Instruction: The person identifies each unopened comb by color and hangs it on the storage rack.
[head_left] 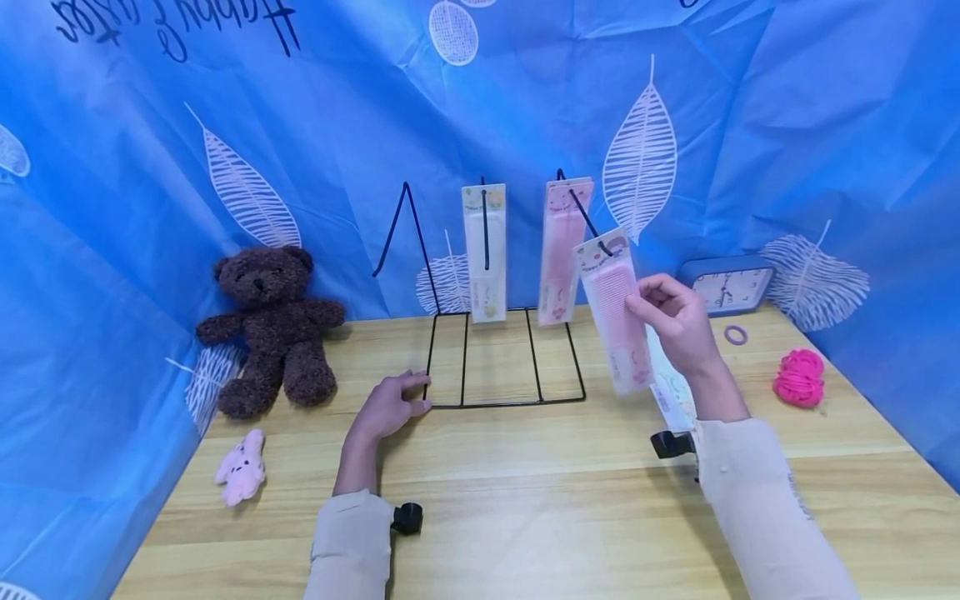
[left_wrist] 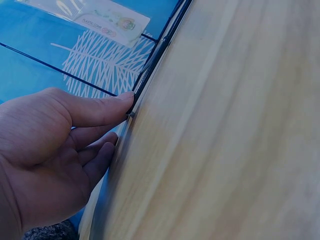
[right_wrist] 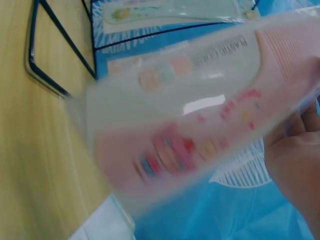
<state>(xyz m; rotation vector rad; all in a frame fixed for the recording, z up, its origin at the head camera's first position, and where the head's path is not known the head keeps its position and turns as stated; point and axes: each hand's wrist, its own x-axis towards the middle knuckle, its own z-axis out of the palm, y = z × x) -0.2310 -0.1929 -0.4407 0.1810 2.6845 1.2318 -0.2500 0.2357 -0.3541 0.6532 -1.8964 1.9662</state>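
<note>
A pink comb in a clear packet [head_left: 617, 321] is pinched between the thumb and fingers of my right hand [head_left: 678, 321]. The packet's top overlaps the tip of the right-hand hook in the head view; it hangs tilted. My left hand [head_left: 390, 406] grips the front left corner of a black wire display rack [head_left: 510, 405], thumb [left_wrist: 107, 109] on the wire. Further back on the right hook hangs another packaged pink comb [head_left: 564, 250]. A packet with a pale comb [head_left: 485, 254] hangs from the middle hook. The left hook [head_left: 406, 187] is bare.
Under my right hand lies another packet [head_left: 671, 383] on the wooden table [head_left: 525, 517]. At the right are a blue clock [head_left: 726, 285], a purple ring [head_left: 736, 335] and pink yarn [head_left: 799, 378]. A brown teddy bear [head_left: 273, 321] and small pink toy [head_left: 242, 469] sit left.
</note>
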